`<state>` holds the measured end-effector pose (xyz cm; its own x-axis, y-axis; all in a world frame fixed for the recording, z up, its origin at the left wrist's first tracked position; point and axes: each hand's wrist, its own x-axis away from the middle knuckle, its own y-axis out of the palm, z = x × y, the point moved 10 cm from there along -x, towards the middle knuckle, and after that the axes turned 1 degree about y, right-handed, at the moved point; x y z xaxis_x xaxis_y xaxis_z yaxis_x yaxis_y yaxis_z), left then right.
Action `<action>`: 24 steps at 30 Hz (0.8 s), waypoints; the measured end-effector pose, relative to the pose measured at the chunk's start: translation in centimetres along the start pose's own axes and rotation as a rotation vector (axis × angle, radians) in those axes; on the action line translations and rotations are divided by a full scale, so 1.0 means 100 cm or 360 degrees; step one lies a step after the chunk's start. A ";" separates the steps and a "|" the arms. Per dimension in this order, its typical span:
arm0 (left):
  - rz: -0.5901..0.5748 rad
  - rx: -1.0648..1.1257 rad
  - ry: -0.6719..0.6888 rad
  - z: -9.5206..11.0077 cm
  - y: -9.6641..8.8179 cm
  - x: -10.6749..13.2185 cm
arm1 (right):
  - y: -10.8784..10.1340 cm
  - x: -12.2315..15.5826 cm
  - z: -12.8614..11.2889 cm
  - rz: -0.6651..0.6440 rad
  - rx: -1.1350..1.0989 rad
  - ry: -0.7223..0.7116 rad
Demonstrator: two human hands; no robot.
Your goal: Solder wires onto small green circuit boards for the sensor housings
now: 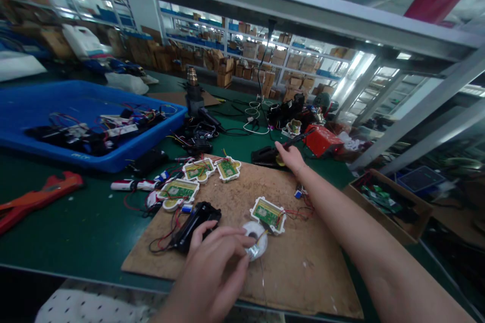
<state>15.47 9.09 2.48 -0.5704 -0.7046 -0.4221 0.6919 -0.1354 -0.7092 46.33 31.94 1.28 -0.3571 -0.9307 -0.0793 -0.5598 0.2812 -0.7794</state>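
My left hand [217, 257] is low in the middle, its fingers curled against the near edge of a white spool of thin wire [259, 250]. A strand trails from the spool toward the board's front edge. Beyond the spool, a green circuit board in a white frame [267, 212] lies with red and black leads. A black plastic case [195, 224] is left of the spool, partly behind my fingers. My right hand [291, 157] reaches forward, closed around a slim black soldering iron [299, 139], beside a black holder [264, 155].
Several framed circuit boards [180, 190] lie along the left of the brown work board [303, 272]. A blue tray [113, 161] with wired parts stands at left, near an orange tool [41, 197]. Behind is a heat gun [195, 98]. A carton [390, 207] sits at right.
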 end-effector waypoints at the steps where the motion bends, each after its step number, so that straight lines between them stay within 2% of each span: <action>1: -0.0021 0.0000 -0.0003 0.001 0.000 -0.001 | 0.001 0.005 -0.003 -0.0055 0.0029 -0.0020; 4: -0.0056 0.0047 0.0004 0.005 -0.004 -0.002 | -0.015 0.032 -0.014 -0.0189 0.0110 -0.0148; 6: -0.0018 0.0088 0.0019 0.007 -0.013 -0.002 | -0.034 0.064 -0.023 -0.0304 0.0152 -0.0315; 8: 0.0022 0.0058 0.0054 0.008 -0.025 -0.001 | -0.044 0.107 -0.029 -0.0572 0.0183 -0.0546; 11: 0.0023 -0.0167 0.0094 0.000 -0.041 0.002 | -0.054 0.165 -0.022 -0.0860 0.0327 -0.0828; 13: -0.0055 -0.0346 0.0093 -0.010 -0.046 0.002 | -0.056 0.189 -0.015 -0.0865 0.0624 -0.1075; 15: -0.0183 -0.0428 0.0106 -0.019 -0.046 -0.002 | -0.057 0.196 -0.010 -0.0870 0.0707 -0.1164; 19: -0.0430 -0.0165 0.0089 -0.030 -0.046 -0.017 | -0.073 0.172 -0.022 -0.0783 0.0366 -0.0986; 22: -0.0498 0.0294 -0.0149 -0.041 -0.053 -0.031 | -0.089 0.153 -0.047 -0.0633 0.0256 -0.0889; 24: -0.0414 0.0722 -0.0397 -0.048 -0.061 -0.040 | -0.098 0.145 -0.071 -0.0536 0.0198 -0.0823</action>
<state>11.42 16.09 5.84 -0.6638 -0.7434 -0.0815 0.6947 -0.5726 -0.4353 41.33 17.32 12.11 0.2487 -0.9650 -0.0832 -0.4765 -0.0471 -0.8779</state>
